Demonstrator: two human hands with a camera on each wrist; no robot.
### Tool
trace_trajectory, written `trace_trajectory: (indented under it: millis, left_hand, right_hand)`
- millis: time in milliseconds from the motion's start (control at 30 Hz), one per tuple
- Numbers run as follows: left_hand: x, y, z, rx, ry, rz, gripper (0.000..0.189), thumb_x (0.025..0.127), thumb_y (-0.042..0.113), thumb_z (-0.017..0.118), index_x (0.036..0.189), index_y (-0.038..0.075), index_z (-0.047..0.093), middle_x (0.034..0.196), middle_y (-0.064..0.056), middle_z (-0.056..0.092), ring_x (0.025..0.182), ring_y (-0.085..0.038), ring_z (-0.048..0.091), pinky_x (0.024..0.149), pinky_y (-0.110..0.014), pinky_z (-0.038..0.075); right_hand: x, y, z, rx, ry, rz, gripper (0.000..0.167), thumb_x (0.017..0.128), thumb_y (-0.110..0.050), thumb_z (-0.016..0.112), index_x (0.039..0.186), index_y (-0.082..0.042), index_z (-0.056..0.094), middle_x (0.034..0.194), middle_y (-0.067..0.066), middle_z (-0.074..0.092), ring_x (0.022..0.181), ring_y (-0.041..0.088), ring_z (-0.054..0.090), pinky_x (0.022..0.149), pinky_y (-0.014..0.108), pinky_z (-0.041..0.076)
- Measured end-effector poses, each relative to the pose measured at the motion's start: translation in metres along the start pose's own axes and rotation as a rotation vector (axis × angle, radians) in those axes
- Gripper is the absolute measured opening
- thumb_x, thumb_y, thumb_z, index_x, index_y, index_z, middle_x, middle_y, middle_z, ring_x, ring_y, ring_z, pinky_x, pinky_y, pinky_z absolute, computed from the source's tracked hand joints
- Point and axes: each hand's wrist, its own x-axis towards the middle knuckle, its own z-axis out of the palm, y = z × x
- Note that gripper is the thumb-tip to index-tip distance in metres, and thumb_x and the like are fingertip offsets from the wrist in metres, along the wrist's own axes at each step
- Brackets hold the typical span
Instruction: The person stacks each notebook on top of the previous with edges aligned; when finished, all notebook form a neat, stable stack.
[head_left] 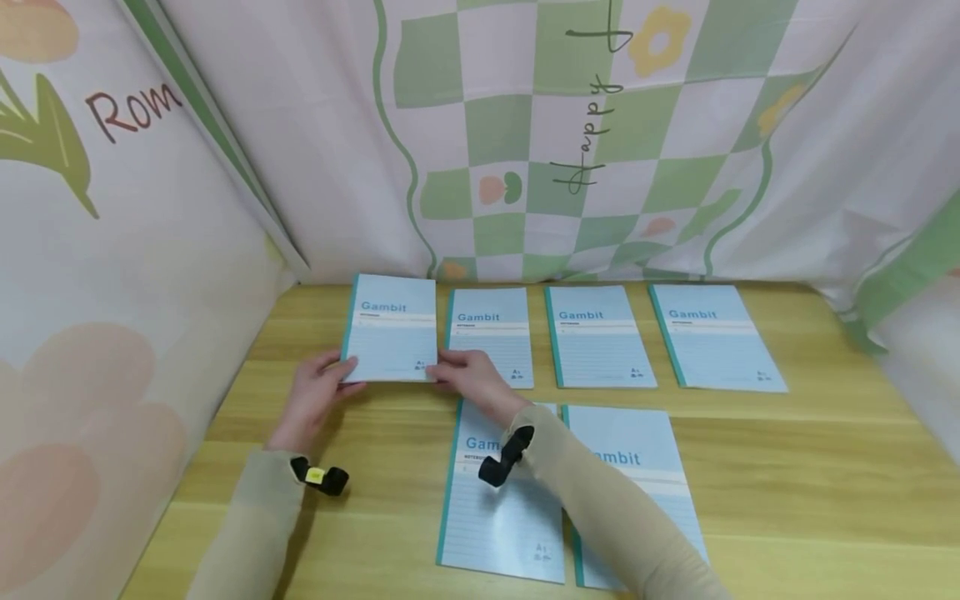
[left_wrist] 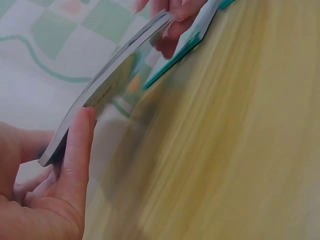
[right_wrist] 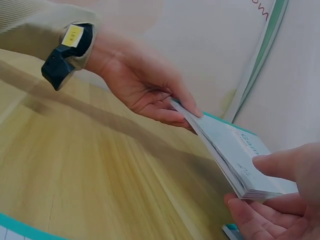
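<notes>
Both hands hold one light blue notebook [head_left: 393, 342] with a teal spine, raised above the table at its back left. My left hand [head_left: 317, 387] pinches the lower left corner, thumb on the cover and fingers beneath. The lower right corner is pinched by my right hand [head_left: 472, 379], its thumb on top too. In the left wrist view the notebook [left_wrist: 107, 82] is seen edge-on, tilted, with a gap over the wood. The right wrist view shows its cover and loose page edges [right_wrist: 225, 172] between the two hands.
Three similar notebooks lie in a row along the back: one beside the held one [head_left: 491, 333], a middle one [head_left: 600, 337] and a right one [head_left: 716, 337]. Two more, a left one [head_left: 498, 508] and one under the right forearm [head_left: 667, 492], lie nearer. Printed curtains [head_left: 495, 125] border the table [head_left: 810, 500].
</notes>
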Motion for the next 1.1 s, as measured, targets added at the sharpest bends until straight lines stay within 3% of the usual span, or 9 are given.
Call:
trace_trajectory:
  millis: [233,600,867,1100]
  left_hand:
    - [-0.006,-0.005,0.009,-0.021,-0.005,0.022,0.039,0.105,0.009,0.058,0.138,-0.011,0.050,0.120,-0.021,0.062,0.092,-0.019,0.070,0.089,-0.033,0.058]
    - [-0.010,-0.011,0.032,-0.019,-0.044,0.039,0.039,0.104,0.009,0.059,0.139,-0.008,0.051,0.124,-0.027,0.063,0.099,-0.022,0.070,0.089,-0.036,0.058]
    - [-0.013,-0.015,0.045,0.030,-0.133,0.096,0.039,0.105,0.014,0.060,0.137,-0.007,0.055,0.123,-0.024,0.066,0.105,-0.027,0.069,0.089,-0.039,0.058]
    - [-0.014,-0.017,0.053,0.108,-0.275,0.120,0.039,0.108,0.017,0.054,0.139,-0.006,0.054,0.128,-0.021,0.064,0.114,-0.031,0.065,0.094,-0.041,0.056]
  right_hand:
    - [-0.004,0.000,-0.013,-0.008,0.034,0.014,0.056,0.098,-0.026,0.071,0.147,-0.005,0.052,0.110,0.006,0.073,0.096,0.018,0.072,0.091,0.032,0.056]
    - [-0.013,0.008,-0.033,-0.025,0.097,-0.030,0.050,0.096,-0.017,0.073,0.143,-0.008,0.058,0.106,0.006,0.072,0.089,0.020,0.071,0.081,0.030,0.059]
    - [-0.024,0.013,-0.052,-0.041,0.124,-0.057,0.050,0.096,-0.013,0.073,0.143,-0.009,0.059,0.105,0.009,0.071,0.088,0.021,0.070,0.081,0.031,0.060]
    - [-0.037,0.018,-0.075,-0.062,0.137,-0.064,0.051,0.096,-0.014,0.073,0.144,-0.008,0.057,0.107,0.010,0.069,0.091,0.022,0.070,0.082,0.032,0.060]
